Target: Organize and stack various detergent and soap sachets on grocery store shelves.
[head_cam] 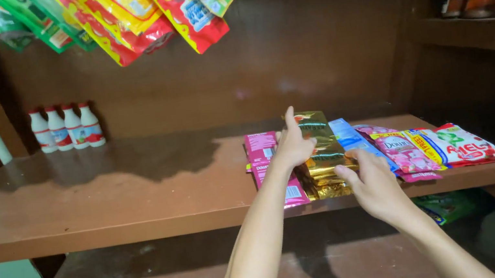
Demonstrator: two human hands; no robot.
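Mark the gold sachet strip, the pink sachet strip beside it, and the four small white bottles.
gold sachet strip (322, 147): head view, middle of the shiny foil.
pink sachet strip (260, 147): head view, upper part, left of the left hand.
four small white bottles (67, 128): head view, middle of the row.

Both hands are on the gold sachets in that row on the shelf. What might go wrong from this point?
1. The gold sachets reach the shelf front edge; a tug from the right hand might slide them off onto the lower shelf.
2. The left hand sits against the pink sachets, which overlap the gold ones, so it may drag them out of line.
3. The blue sachets lie close beside the gold ones and could shift too.
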